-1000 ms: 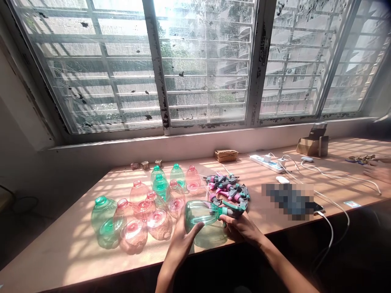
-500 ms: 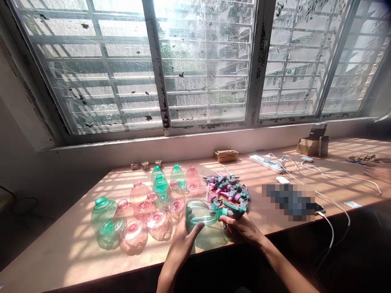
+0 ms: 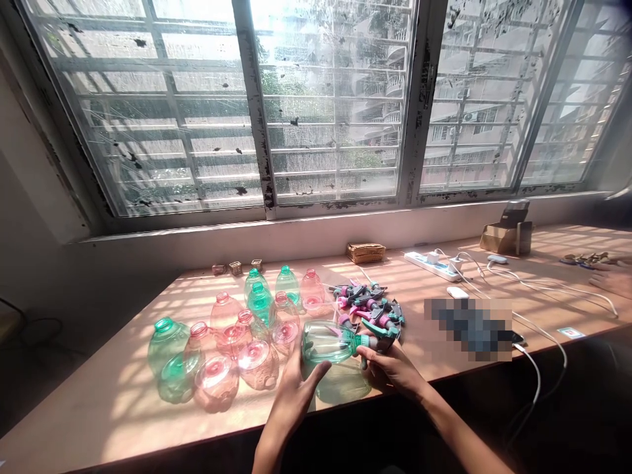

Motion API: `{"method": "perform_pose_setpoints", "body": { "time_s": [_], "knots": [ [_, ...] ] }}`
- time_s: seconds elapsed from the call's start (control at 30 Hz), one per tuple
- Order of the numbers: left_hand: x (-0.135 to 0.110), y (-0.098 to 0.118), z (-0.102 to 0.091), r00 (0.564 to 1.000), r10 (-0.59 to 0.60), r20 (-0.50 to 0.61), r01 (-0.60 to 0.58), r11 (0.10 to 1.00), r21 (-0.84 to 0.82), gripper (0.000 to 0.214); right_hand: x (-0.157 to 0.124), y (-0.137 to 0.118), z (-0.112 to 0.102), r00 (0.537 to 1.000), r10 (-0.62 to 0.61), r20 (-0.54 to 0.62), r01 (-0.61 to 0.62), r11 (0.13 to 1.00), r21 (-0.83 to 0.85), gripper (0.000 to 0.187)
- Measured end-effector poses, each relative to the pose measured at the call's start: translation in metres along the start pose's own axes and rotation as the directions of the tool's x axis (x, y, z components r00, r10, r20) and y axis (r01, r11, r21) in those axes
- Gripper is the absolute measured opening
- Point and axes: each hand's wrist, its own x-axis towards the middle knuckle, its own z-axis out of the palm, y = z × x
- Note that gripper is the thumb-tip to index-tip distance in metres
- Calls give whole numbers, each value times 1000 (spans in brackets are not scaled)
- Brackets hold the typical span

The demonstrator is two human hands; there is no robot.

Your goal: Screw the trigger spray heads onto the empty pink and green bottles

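Observation:
I hold a clear green plastic bottle (image 3: pixel 328 342) on its side just above the wooden table (image 3: pixel 123 421). My left hand (image 3: pixel 296 385) cups the bottle's base, fingers wrapped round it. My right hand (image 3: pixel 392 370) is closed on the green spray-trigger head (image 3: pixel 376 340) sitting at the bottle's neck. Just behind lies a pile of pink and green trigger heads (image 3: pixel 368 304). To the left stand and lie several empty pink and green bottles (image 3: pixel 232 342).
A small woven box (image 3: pixel 366 252) sits by the window sill. A white power strip (image 3: pixel 432 265) with cables (image 3: pixel 538 289) lies at the right, beside a cardboard stand (image 3: pixel 508 234). Another person's hand (image 3: pixel 609 280) rests at the far right edge.
The bottle has shifted slightly up and away from me in my hands; my right hand stays on the trigger head. The other person's hand at the far right has moved a little.

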Motion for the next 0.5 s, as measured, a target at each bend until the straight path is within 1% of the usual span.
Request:
{"method": "perform_pose_setpoints", "body": {
  "time_s": [0.17,0.3,0.43,0.5],
  "knots": [
    [2,-6,0,1000,27,7,-27,998,60,81,0,-1,2,1000,-9,-10,9,1000,30,48],
    [4,-11,1,998,54,15,-54,998,18,82,1,-1,1,1000,-30,7,30,999,15,42],
    [3,-7,1,999,44,17,-44,999,18,85,-1,-3,-1,999,-38,22,37,999,26,42],
    [2,-4,1,999,34,16,-34,999,26,82,-2,-5,-1,999,-24,38,24,1000,13,42]
  ]
}}
